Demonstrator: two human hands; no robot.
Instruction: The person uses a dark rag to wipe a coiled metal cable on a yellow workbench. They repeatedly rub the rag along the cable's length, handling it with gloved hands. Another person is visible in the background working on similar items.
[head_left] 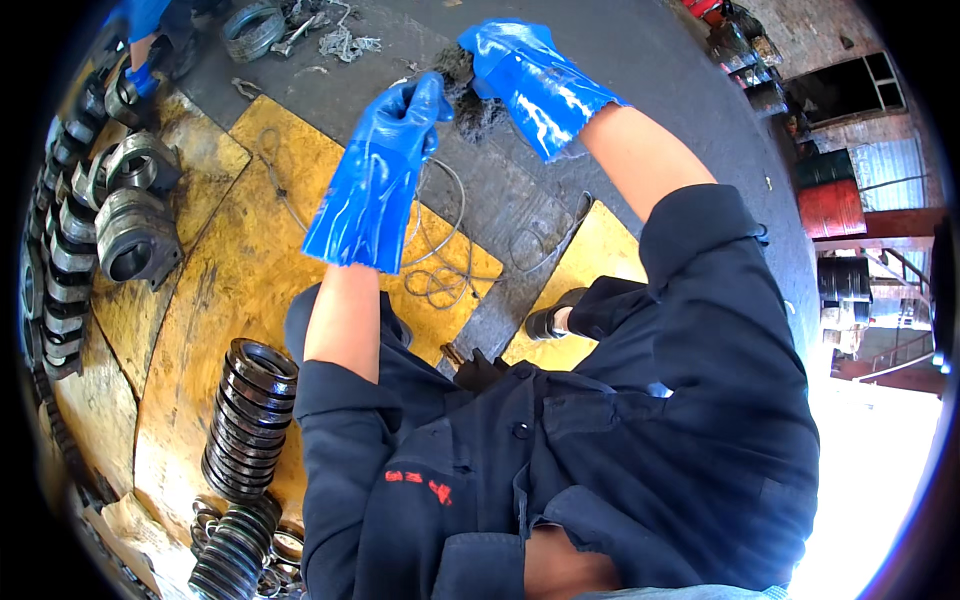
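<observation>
Both hands wear glossy blue rubber gloves and reach out over the floor. My right hand (510, 65) is closed on a dark, shaggy wad of fibrous material (456, 70), which hangs between the two hands. Close by on the left, my left hand (405, 115) has its fingers curled and pressed together. Whatever it may grip is too small or hidden to make out. Beneath my left hand, a thin looped wire (440, 285) lies loosely across yellow boards and dark floor.
Black metal rings (250, 420) stand stacked at the lower left. Rows of heavy ring-shaped metal parts (135, 235) line the left side. A metal ring (253, 32) and tangled scrap (348, 42) lie far off. A co-worker's gloved hand (143, 80) shows top left; drums (832, 208) stand right.
</observation>
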